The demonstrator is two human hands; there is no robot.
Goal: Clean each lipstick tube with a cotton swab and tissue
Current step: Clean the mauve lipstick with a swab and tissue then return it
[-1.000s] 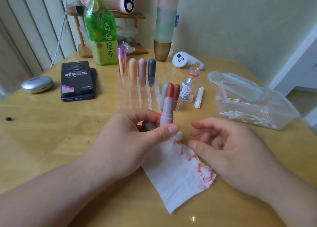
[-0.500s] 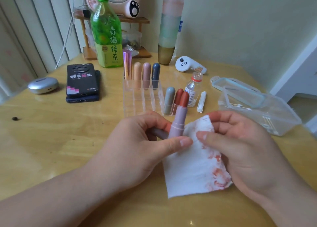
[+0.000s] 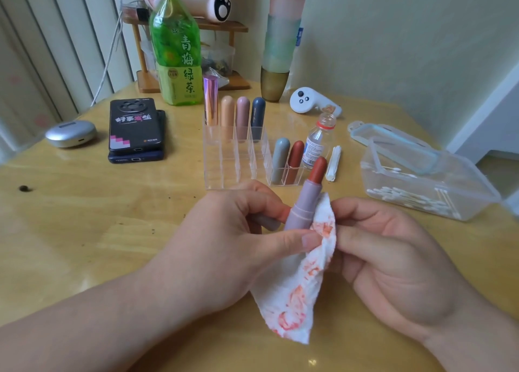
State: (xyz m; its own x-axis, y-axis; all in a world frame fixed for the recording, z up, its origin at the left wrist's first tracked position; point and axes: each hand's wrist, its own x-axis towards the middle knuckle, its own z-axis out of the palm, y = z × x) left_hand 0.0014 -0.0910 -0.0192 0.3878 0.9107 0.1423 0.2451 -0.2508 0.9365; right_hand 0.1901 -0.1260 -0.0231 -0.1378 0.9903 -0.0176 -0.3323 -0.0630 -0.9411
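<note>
At the frame's centre, my left hand (image 3: 233,245) grips one mauve lipstick tube (image 3: 304,205), its long axis tilted, red tip pointing up and right. My right hand (image 3: 393,259) pinches one stained tissue (image 3: 292,293) against its side. Above, one clear organizer (image 3: 224,172) holds six lipsticks (image 3: 243,115) upright, four behind and two in front. At right, one plastic box (image 3: 466,183) holds many cotton swabs (image 3: 404,197).

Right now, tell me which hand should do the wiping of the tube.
Right. The right hand pinches the stained tissue against the side of the tube, so it could likely rub at once. The left hand grips the tube's lower part and is busy holding it.
</note>
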